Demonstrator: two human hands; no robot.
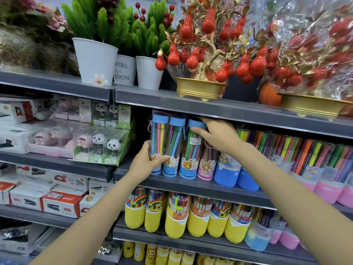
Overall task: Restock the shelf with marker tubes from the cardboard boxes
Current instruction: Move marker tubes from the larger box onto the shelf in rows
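Three clear marker tubes with blue caps and blue bases stand in a row on the middle shelf point(191, 185). My left hand point(145, 165) grips the lower part of the leftmost tube point(159, 138), thumb across its bear label. My right hand point(215, 134) holds the top of the third blue tube point(191, 150), fingers over its cap under the shelf above. A pink-based tube point(207, 165) stands just right of it. No cardboard box is in view.
Larger blue- and pink-based marker tubs point(227, 173) fill the shelf to the right. Yellow-based marker tubs point(175, 219) line the shelf below. Panda staplers point(99, 148) sit to the left. Potted fake plants point(95, 60) and red gourd ornaments point(206, 54) stand on the top shelf.
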